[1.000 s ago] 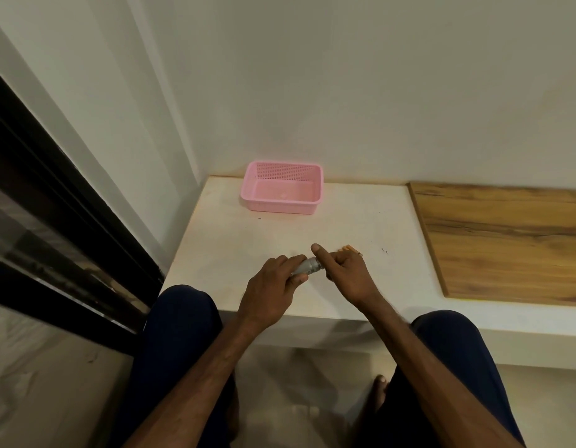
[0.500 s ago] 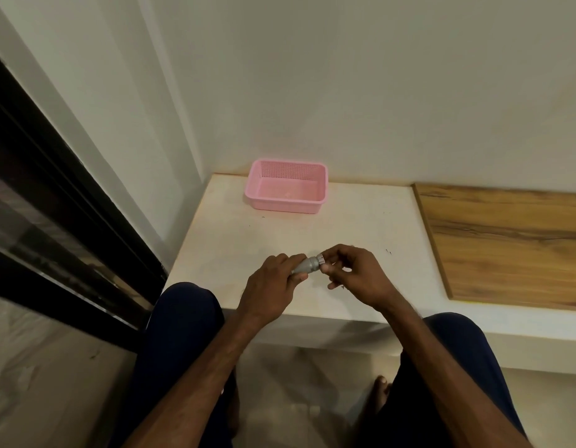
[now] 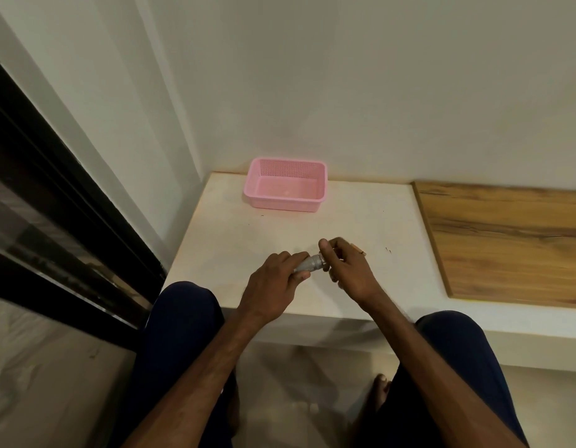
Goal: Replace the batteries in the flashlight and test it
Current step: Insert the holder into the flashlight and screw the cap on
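No readable text, labels or numbers anywhere.

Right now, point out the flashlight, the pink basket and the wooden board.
flashlight (image 3: pixel 307 264): head view, on its exposed silver body.
pink basket (image 3: pixel 280 203): head view, on its front wall.
wooden board (image 3: pixel 506 240): head view, on its bare top.

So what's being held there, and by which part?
A small silver flashlight: the left hand grips its body, the right hand pinches its end. A tan piece juts from that hand.
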